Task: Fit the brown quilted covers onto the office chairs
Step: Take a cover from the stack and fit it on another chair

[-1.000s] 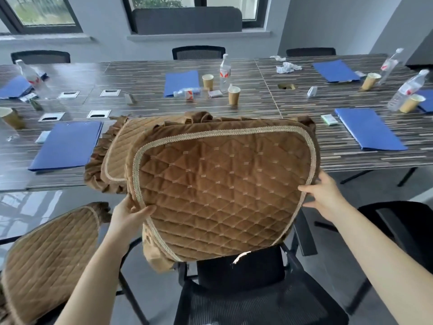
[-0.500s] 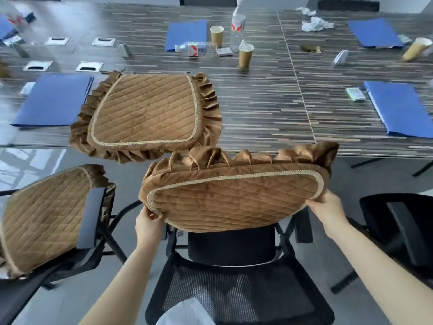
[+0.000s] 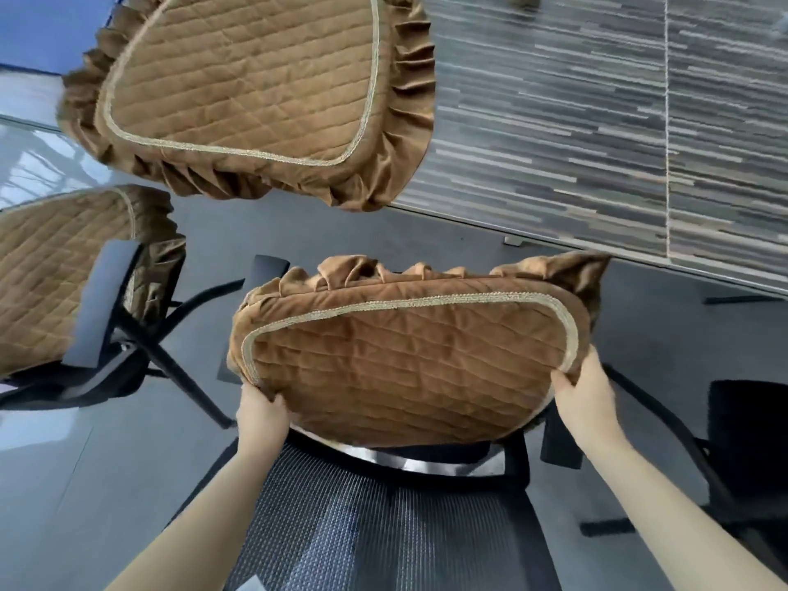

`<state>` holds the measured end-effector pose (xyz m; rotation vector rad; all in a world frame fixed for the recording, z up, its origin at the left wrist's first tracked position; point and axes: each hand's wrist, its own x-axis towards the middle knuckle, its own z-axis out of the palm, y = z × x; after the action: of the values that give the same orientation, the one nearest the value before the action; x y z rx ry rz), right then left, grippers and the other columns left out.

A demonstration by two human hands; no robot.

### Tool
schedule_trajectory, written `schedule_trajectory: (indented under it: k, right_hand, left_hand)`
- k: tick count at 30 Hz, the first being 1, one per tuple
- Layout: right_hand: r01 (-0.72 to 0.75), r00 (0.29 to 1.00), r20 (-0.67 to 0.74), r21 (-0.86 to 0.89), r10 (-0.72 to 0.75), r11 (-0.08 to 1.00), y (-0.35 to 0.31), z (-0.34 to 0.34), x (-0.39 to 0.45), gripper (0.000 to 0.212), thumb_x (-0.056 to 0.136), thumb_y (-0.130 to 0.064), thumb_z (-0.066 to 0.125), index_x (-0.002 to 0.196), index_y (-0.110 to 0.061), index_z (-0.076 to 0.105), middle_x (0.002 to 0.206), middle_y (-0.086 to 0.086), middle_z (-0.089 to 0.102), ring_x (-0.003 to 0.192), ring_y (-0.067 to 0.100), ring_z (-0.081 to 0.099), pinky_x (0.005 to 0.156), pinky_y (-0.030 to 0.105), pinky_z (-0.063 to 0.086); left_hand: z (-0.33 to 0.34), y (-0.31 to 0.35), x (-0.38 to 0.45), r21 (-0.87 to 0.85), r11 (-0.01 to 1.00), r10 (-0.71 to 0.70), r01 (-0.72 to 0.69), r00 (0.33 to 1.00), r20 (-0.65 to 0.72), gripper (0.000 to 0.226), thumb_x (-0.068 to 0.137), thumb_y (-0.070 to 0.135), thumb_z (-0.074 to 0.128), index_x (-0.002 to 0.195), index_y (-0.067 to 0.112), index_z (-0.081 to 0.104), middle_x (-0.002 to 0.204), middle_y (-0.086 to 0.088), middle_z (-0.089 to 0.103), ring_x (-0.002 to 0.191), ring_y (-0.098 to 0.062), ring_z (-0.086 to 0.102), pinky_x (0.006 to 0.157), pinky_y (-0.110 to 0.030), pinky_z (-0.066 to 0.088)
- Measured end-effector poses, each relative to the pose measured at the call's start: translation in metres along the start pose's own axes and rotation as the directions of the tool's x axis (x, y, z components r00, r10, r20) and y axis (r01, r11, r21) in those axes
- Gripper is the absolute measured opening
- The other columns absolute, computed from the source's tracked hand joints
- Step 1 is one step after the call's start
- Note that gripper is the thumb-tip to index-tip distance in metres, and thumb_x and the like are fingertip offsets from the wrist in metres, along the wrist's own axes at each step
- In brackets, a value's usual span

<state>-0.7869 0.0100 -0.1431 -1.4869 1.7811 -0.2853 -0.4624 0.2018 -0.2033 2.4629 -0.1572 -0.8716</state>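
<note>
A brown quilted cover (image 3: 405,360) with gold trim and a ruffled edge hangs low over the seat of a black mesh office chair (image 3: 375,526). My left hand (image 3: 262,413) grips its near left edge and my right hand (image 3: 584,396) grips its near right corner. The chair's seat is hidden under the cover; only the mesh backrest and the armrests show. A second brown cover (image 3: 251,91) lies on the table, overhanging its edge. The chair at the left (image 3: 106,309) wears a third cover (image 3: 55,275).
The striped wooden table (image 3: 597,121) runs across the top, its edge just beyond the chair. Another black chair (image 3: 746,437) stands at the right. A blue folder (image 3: 47,23) lies at the top left. Grey floor surrounds the chairs.
Both hands have lowered the cover from table height down towards the chair seat, and my view has tilted down and moved closer.
</note>
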Motion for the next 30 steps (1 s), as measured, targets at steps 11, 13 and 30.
schedule_trajectory:
  k: [11, 13, 30]
  right_hand:
    - [0.137, 0.99, 0.087, -0.354, -0.113, 0.925, 0.002, 0.075, 0.094, 0.008, 0.098, -0.014, 0.047, 0.103, -0.012, 0.042, 0.092, 0.01, 0.058, 0.084, 0.031, 0.055, 0.066, 0.039, 0.043]
    - [0.149, 0.988, 0.087, -0.382, -0.126, 0.912, 0.003, 0.087, 0.116, 0.022, 0.098, -0.014, 0.047, 0.119, -0.008, 0.044, 0.097, 0.016, 0.061, 0.091, 0.038, 0.057, 0.072, 0.042, 0.047]
    - [-0.184, 0.955, 0.141, -0.411, 0.262, 0.893, 0.045, 0.205, 0.237, 0.065, 0.079, -0.016, 0.068, 0.135, -0.006, 0.039, 0.131, 0.023, 0.053, 0.118, 0.042, 0.051, 0.102, 0.049, 0.043]
  left_hand:
    - [0.077, -0.007, 0.083, 0.287, 0.957, 0.004, -0.04, 0.992, 0.124, 0.042, 0.099, 0.013, 0.049, 0.133, -0.008, 0.036, 0.115, -0.023, 0.055, 0.108, -0.039, 0.056, 0.081, -0.04, 0.041]
    - [0.085, -0.002, 0.1, 0.192, 0.981, -0.003, -0.022, 0.991, 0.131, 0.041, 0.099, 0.008, 0.048, 0.135, -0.007, 0.034, 0.128, -0.024, 0.049, 0.111, -0.036, 0.051, 0.091, -0.038, 0.04]
    - [0.133, -0.01, 0.2, 0.306, 0.951, 0.01, -0.041, 0.995, 0.103, 0.04, 0.087, 0.003, 0.047, 0.127, 0.001, 0.047, 0.125, -0.022, 0.046, 0.099, -0.04, 0.051, 0.081, -0.045, 0.042]
